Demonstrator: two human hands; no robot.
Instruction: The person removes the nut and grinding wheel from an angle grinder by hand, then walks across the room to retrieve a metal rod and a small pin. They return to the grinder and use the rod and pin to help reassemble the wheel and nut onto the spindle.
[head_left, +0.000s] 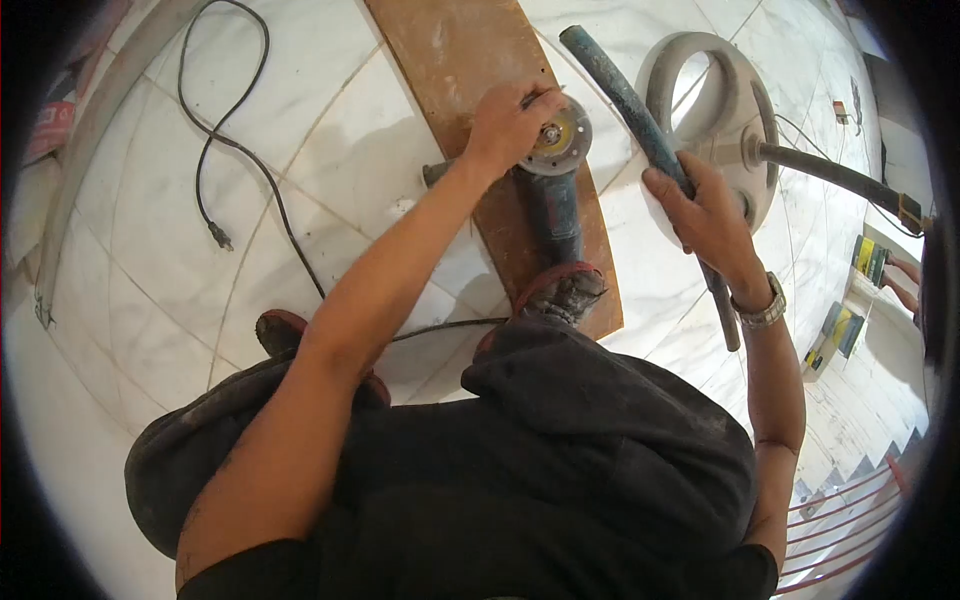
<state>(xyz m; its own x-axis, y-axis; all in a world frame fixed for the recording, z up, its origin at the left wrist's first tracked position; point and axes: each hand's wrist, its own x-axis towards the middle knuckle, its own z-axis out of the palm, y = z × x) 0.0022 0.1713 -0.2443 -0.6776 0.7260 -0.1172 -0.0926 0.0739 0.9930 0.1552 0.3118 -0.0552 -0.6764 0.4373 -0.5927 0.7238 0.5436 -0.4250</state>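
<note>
In the head view, the grinder lies on the board at 1 o'clock from the middle, its head towards 12 and its dark blue-green body running down to 6, where a dusty shoe covers its lower end. Its disc faces up: a grey rim dotted with small round marks, a yellowish middle and a metal nut at the centre.

The left hand is at the disc's 11 o'clock edge, fingers bent; whether they grip anything I cannot tell. The right hand, well apart from it, is closed around a worn blue-green rod that slants from 11 to 5 o'clock. A metal watch circles that wrist.

The board is brown and scuffed, also slanting from 11 to 5, on a floor of pale, veined tiles. A black cord loops at 10 o'clock, its plug at its end. At 2 sits a dusty plastic piece with an oval opening, a dark hose at its 3 o'clock side. Boxes stand near 3; red bars show at 4.
</note>
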